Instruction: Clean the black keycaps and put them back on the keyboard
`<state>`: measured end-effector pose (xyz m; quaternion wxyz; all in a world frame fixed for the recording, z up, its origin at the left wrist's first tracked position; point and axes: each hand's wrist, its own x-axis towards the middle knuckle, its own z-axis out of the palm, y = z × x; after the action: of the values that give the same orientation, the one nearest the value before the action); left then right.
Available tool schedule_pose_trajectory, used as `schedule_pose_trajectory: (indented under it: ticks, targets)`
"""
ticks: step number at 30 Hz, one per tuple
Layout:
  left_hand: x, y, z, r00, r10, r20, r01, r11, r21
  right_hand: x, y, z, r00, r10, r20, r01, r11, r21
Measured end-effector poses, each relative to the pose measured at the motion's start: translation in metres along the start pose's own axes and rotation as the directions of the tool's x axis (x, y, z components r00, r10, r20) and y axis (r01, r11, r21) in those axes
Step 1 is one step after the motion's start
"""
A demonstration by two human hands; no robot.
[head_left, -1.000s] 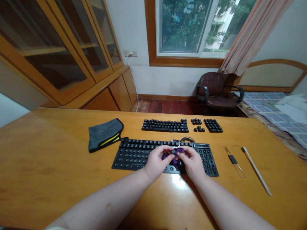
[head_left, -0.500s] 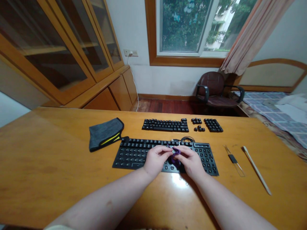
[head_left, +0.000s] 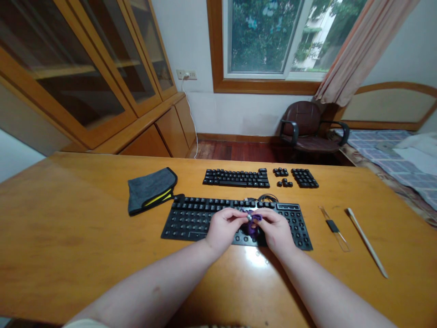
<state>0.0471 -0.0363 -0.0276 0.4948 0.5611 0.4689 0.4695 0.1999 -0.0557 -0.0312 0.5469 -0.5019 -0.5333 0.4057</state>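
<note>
Above the middle of a black keyboard (head_left: 191, 223), my two hands meet at their fingertips. My left hand (head_left: 223, 228) pinches a small shiny piece (head_left: 249, 217), too small for me to name. A crumpled purple cloth (head_left: 253, 228) is gripped in the fingers of my right hand (head_left: 278, 232), pressed up against that piece. Many of the keyboard's lower rows and its number pad show bare switches, while the top rows carry keycaps. Part of the board is hidden under my hands.
Behind the keyboard lie removed keycaps (head_left: 235, 178), with a number pad group (head_left: 305, 178) farther right. A grey folded cloth (head_left: 152, 189) with yellow lining rests left. On the right are a wire keycap puller (head_left: 332, 226) and a pale brush-like stick (head_left: 367, 243). A coiled cable (head_left: 268, 197) sits behind the board.
The small piece and the purple cloth have turned between my fingers, so a shiny face of the piece now shows. Both hands stay in nearly the same place.
</note>
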Motion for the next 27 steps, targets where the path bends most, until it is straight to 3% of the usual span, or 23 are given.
schedule_pose_trajectory:
  ticks: [10, 16, 27]
  targets:
    - [-0.0004, 0.0029, 0.0005, 1.0, 0.001, -0.025, -0.001, 1.0, -0.009, -0.0002, -0.0034, 0.0023, 0.998, -0.034, 0.047, 0.037, 0.997, -0.062]
    - [-0.001, 0.0035, 0.0004, 1.0, -0.02, -0.011, 0.019, 0.999, -0.028, -0.0014, -0.005, 0.0021, 1.0, -0.006, -0.007, 0.006, 1.0, -0.002]
    - [-0.0004, 0.0, -0.0008, 0.984, 0.176, 0.002, -0.175, 0.982, 0.064, -0.0005, 0.0003, 0.0022, 0.999, 0.031, -0.016, -0.032, 0.999, -0.023]
